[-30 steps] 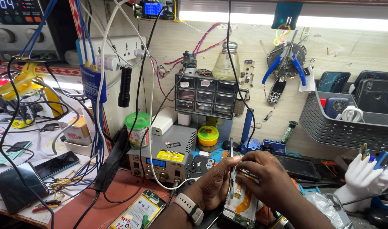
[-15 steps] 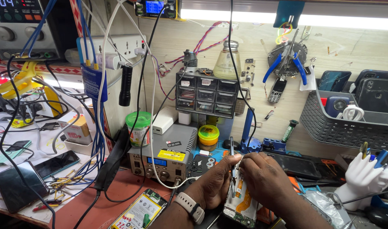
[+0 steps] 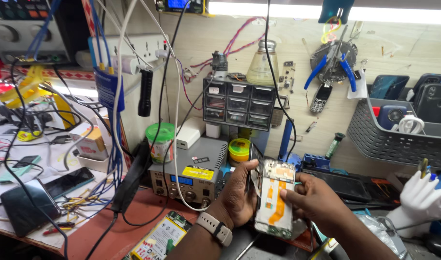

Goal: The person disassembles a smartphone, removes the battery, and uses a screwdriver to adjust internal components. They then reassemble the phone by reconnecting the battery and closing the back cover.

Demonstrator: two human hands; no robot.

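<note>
Orange flex cable shows; both hands hide the phone's edges.

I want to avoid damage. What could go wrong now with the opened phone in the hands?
1. The phone is held above the bench by the left hand and right hand; it may slip.
2. Its orange flex cable is exposed; fingers could perhaps snag it.
3. A black cable hangs close and may catch.
</note>
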